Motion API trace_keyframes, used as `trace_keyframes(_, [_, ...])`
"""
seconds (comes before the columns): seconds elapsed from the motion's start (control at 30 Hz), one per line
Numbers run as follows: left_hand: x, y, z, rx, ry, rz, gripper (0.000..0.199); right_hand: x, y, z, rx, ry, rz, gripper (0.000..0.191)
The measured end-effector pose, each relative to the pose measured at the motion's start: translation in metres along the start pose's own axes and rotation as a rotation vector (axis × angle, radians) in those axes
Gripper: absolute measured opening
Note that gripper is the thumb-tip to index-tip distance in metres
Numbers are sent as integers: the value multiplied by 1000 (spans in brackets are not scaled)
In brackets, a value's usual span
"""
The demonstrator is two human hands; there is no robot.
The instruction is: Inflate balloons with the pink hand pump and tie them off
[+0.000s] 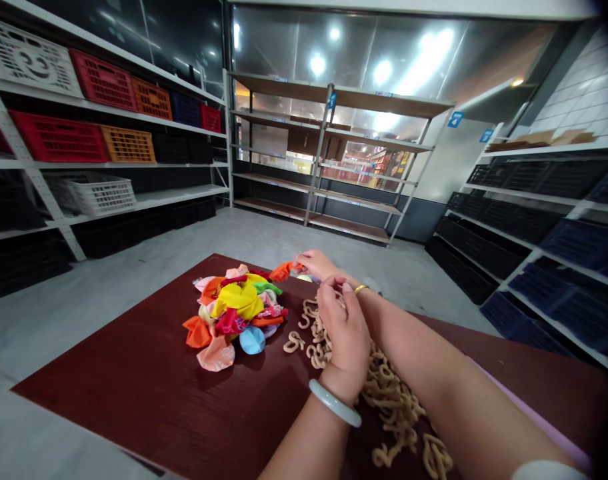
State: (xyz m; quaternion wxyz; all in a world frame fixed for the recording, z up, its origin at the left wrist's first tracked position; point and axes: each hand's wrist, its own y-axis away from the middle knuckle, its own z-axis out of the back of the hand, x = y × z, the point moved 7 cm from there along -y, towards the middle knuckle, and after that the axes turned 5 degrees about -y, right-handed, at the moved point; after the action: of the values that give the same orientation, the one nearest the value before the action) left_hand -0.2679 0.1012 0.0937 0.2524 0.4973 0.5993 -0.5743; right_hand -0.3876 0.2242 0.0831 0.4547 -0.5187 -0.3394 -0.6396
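Observation:
A heap of colourful limp balloons or cloth-like pieces [240,298], in yellow, orange, red, blue and pink, lies on the dark red table. Beyond it, my right hand [315,264] is closed on an orange piece [283,271] at the table's far edge. My left hand [343,317] has its fingers curled in front of my right forearm, over a pile of tan twisted loops [391,393]; what its fingertips hold, if anything, is hidden. One tan loop [294,342] rests apart, between pile and heap. Part of the pile is covered by my hands and forearms.
The dark red table [134,373] carries a pink strip [527,410] on the right. Shelves with coloured crates [59,137] stand at the left, a mostly bare metal rack [317,153] behind, and shelves with dark crates [559,280] at the right.

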Motion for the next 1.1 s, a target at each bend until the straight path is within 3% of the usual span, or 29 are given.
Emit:
trace_keyframes(0.1, [22,3,-11,27,173,170,23,16,14,29,-60,107,39,27])
trace_keyframes(0.17, [42,9,-25,78,356,385,35,30,34,48,-73,185,84,23])
trace_keyframes(0.27, [61,23,-50,211,630,725,51,46,72,69,-101,303,141,3])
trace_keyframes(0.3, [61,26,-57,253,714,787,53,50,87,75,-123,348,162,13])
trace_keyframes(0.4, [50,31,-68,336,932,835,42,57,131,84,-195,626,256,36])
trace_keyframes(0.5, [42,41,-73,343,1029,891,18,53,170,85,-267,891,340,41])
trace_keyframes(0.67, [38,68,-86,418,1027,1038,14,35,217,84,-378,888,425,33])
trace_keyframes(0.83, [36,72,-85,497,934,1051,16,25,265,79,-332,976,539,38])
trace_keyframes(0.9, [36,57,-78,457,898,987,16,15,291,100,-386,1038,452,41])
trace_keyframes(1.0, [33,26,-61,332,865,813,18,-20,336,163,-624,1104,30,47])
trace_keyframes(1.1, [27,3,-48,240,817,647,18,-72,373,208,-612,1126,-374,75])
